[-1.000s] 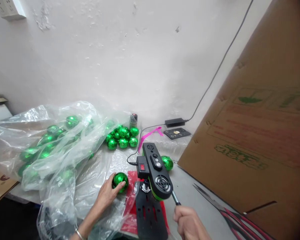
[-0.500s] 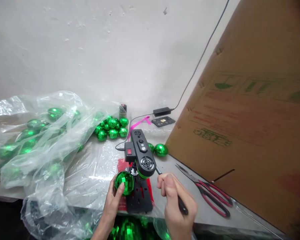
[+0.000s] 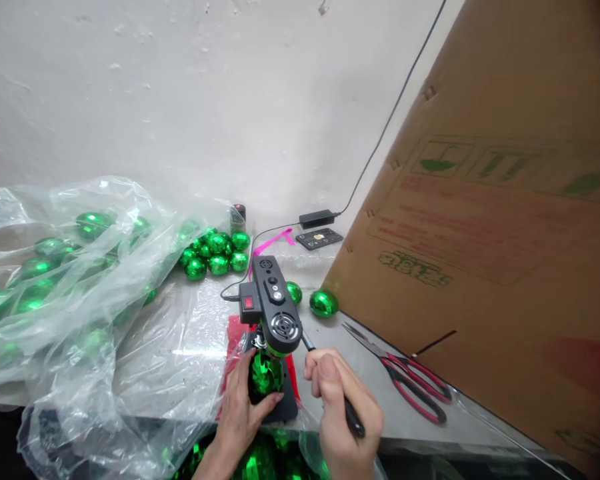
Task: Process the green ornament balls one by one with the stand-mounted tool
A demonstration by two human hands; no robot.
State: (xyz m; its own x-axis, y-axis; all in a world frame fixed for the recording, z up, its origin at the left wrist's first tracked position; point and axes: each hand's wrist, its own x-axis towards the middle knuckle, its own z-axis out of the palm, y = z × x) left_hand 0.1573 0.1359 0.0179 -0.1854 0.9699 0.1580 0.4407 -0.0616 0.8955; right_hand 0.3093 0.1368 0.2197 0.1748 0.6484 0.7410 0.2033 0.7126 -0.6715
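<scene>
A shiny green mirrored ball [image 3: 267, 373] is held in my left hand [image 3: 243, 407], its thumb and fingers curved round it. The ball sits beneath the round lower end of a black device [image 3: 277, 303], over a black slotted base plate [image 3: 286, 407]. My right hand [image 3: 347, 407] is wrapped round the black handle [image 3: 354, 419] of a lever, whose metal rod reaches to the device's right side. A black box with a red switch [image 3: 249, 303] is fixed to the device's left. Red material [image 3: 236, 333] lies under the base.
Green balls [image 3: 219, 263] are piled behind, and one [image 3: 324, 303] lies near the cardboard box [image 3: 480, 233]. Clear plastic [image 3: 145, 347] covers more balls at left. Red-handled scissors [image 3: 405, 380] lie right. A power adapter [image 3: 317, 219] and black card-like object [image 3: 319, 239] sit by the wall.
My left hand has moved the green ball right and slightly down, under the device's head. My right hand keeps its grip on the lever handle. The whole view has shifted slightly.
</scene>
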